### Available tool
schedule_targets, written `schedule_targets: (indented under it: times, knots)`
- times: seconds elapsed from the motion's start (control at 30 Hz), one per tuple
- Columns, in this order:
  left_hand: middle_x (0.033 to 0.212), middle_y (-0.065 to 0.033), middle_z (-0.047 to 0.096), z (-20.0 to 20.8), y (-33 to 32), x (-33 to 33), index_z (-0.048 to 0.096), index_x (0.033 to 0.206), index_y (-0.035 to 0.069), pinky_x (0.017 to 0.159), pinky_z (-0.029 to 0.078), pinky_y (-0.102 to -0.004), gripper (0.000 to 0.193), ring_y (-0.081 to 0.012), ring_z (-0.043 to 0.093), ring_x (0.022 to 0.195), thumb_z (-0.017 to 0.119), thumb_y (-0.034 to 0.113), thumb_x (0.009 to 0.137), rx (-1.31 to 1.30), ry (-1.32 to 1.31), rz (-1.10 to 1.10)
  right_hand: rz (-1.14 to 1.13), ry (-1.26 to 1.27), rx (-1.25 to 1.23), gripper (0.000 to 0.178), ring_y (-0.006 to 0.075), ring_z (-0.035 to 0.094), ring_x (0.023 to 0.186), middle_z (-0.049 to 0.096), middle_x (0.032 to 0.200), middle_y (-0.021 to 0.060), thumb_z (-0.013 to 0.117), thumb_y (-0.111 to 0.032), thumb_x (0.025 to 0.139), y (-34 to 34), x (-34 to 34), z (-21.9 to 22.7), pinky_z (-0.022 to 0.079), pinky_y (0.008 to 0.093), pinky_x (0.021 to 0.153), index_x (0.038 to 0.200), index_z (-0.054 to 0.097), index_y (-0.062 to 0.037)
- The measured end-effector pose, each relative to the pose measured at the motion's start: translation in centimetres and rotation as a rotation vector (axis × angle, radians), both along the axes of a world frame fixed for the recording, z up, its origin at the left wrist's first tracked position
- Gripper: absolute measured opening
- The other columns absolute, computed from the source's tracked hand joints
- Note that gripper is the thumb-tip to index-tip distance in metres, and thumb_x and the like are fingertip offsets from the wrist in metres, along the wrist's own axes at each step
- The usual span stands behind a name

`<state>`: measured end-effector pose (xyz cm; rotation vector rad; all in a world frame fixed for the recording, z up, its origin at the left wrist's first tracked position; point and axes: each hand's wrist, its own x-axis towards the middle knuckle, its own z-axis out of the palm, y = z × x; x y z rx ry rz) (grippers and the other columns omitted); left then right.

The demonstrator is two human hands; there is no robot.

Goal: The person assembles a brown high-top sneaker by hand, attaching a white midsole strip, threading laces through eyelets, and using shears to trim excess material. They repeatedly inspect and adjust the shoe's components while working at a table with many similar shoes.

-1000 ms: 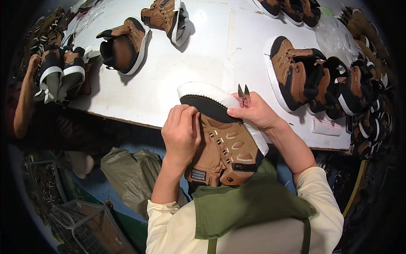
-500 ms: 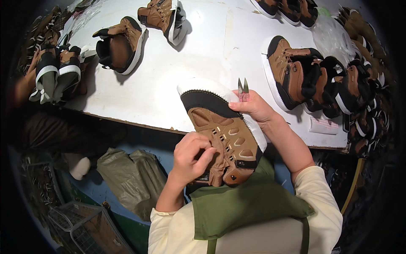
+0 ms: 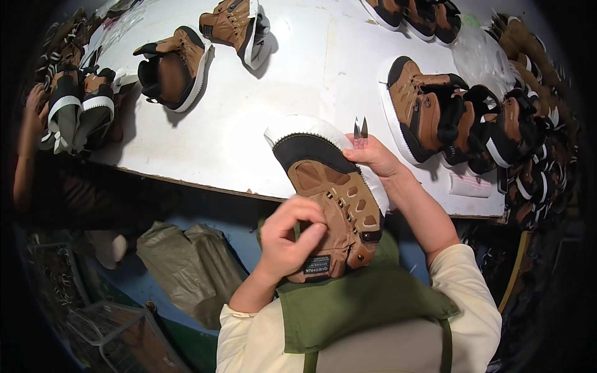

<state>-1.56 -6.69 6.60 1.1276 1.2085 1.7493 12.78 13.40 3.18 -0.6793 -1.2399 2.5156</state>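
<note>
A brown and black shoe upper [image 3: 333, 186] with a white lining edge lies tilted over my lap, its black toe pointing away. My right hand [image 3: 373, 154] grips its white edge on the right side of the toe. Small thread snips [image 3: 360, 132] are held in that same hand, their two pointed blades upward and apart. My left hand [image 3: 289, 233] is closed in a pinch over the tongue, beside the lace loops. Whatever lies between its fingertips, if anything, is hidden or too fine to make out.
Brown shoe uppers [image 3: 171, 71] lie on the white table [image 3: 280, 81], with a row of others [image 3: 429, 112] at right. Clear plastic [image 3: 479, 59] and a small white packet [image 3: 469, 185] are there too. Another person's arm [image 3: 28, 149] is at far left. A wire basket [image 3: 124, 339] stands below.
My left hand has moved slightly right and stays pinched. The upper has turned and shifted right, showing more of the tongue and its dark label. My right hand keeps its grip with the snips.
</note>
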Motion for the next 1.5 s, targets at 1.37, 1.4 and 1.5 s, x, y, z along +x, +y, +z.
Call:
schedule_targets:
  times: [1.37, 1.4, 1.5]
  knots:
    - [0.098, -0.0085, 0.067, -5.2, 6.4, -1.7, 0.064, 0.099, -0.007, 0.077, 0.047, -0.026, 0.03, -0.0114, 0.06, 0.084, 0.054, 0.021, 0.096, -0.306, -0.695, -0.162, -0.436, -0.004, 0.0, 0.011, 0.0082, 0.061, 0.079, 0.064, 0.091, 0.0016, 0.058, -0.005, 0.091, -1.3, 4.9, -1.0, 0.051, 0.0242, 0.076, 0.102, 0.058, -0.0022]
    - [0.097, -0.0087, 0.067, -5.2, 6.3, -1.7, 0.064, 0.098, -0.007, 0.076, 0.047, -0.0257, 0.03, -0.0114, 0.06, 0.083, 0.054, 0.021, 0.096, -0.312, -0.679, -0.164, -0.433, 0.009, 0.011, 0.012, 0.0082, 0.061, 0.079, 0.064, 0.091, 0.0019, 0.058, -0.005, 0.091, -1.3, 5.0, -0.9, 0.051, 0.0242, 0.075, 0.102, 0.058, -0.0017]
    - [0.093, -0.0092, 0.068, -5.2, 5.7, -1.8, 0.065, 0.094, -0.007, 0.073, 0.048, -0.0251, 0.03, -0.0114, 0.06, 0.079, 0.053, 0.02, 0.096, -0.331, -0.649, -0.161, -0.487, -0.067, 0.112, 0.013, 0.0086, 0.061, 0.08, 0.064, 0.092, 0.0025, 0.058, -0.005, 0.09, -1.0, 5.8, -1.5, 0.051, 0.0247, 0.076, 0.102, 0.058, -0.0012]
